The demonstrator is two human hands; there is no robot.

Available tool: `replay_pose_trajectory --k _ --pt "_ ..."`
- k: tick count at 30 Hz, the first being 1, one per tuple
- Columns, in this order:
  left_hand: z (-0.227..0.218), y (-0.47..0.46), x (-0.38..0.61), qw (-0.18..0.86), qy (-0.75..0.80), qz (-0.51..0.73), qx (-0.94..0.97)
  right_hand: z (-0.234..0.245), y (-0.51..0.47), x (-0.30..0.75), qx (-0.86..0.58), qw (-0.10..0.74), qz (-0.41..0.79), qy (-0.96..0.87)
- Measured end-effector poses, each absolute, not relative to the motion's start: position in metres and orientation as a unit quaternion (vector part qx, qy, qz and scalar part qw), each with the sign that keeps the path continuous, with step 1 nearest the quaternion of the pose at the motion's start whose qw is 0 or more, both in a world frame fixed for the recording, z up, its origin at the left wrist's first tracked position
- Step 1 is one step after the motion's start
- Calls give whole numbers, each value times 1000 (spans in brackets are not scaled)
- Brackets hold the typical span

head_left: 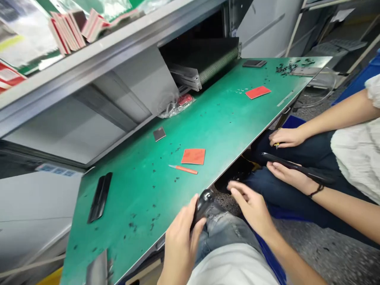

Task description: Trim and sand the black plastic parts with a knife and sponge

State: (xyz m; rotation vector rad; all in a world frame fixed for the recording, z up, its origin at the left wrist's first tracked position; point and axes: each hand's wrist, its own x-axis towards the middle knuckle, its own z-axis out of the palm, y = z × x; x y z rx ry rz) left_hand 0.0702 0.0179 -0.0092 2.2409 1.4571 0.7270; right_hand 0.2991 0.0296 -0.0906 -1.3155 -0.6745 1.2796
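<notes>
My left hand point(180, 243) is shut around a black handheld tool point(203, 206) just below the front edge of the green bench mat point(139, 198). My right hand point(251, 208) hangs beside that tool with its fingers apart, holding nothing. On the mat lie an orange-red square pad point(193, 156) and an orange-handled craft knife point(183, 169). Further back are a red pad point(258, 92) and a small dark square point(159, 134). Black scraps are scattered across the surface. A co-worker's hands point(286, 154) hold a black tool point(297, 168) at the right.
A black ribbed strip point(100, 197) lies at the mat's left end. A dark flat device point(254, 63) and a heap of black scraps point(287, 67) lie at the far end. A clear plastic bag point(177, 106) sits against a grey metal shelf point(89, 67).
</notes>
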Motion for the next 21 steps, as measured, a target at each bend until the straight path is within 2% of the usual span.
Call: replay_pose_trajectory --k 5,9,12,16,18,21 --pt "-4 36 64 39 440 177 879 -39 36 280 -395 549 674 -296" --pt "7 52 54 -51 400 119 907 -41 46 273 -362 534 730 -225" --pt "11 61 46 -21 344 89 934 -52 39 266 -369 532 741 -181" --pt "15 69 45 66 319 125 937 -59 23 262 -416 574 684 -172" --pt "19 70 46 46 320 128 938 -58 19 265 -427 596 654 -185" --pt "24 70 45 17 310 108 944 -51 17 272 -393 571 685 -224"
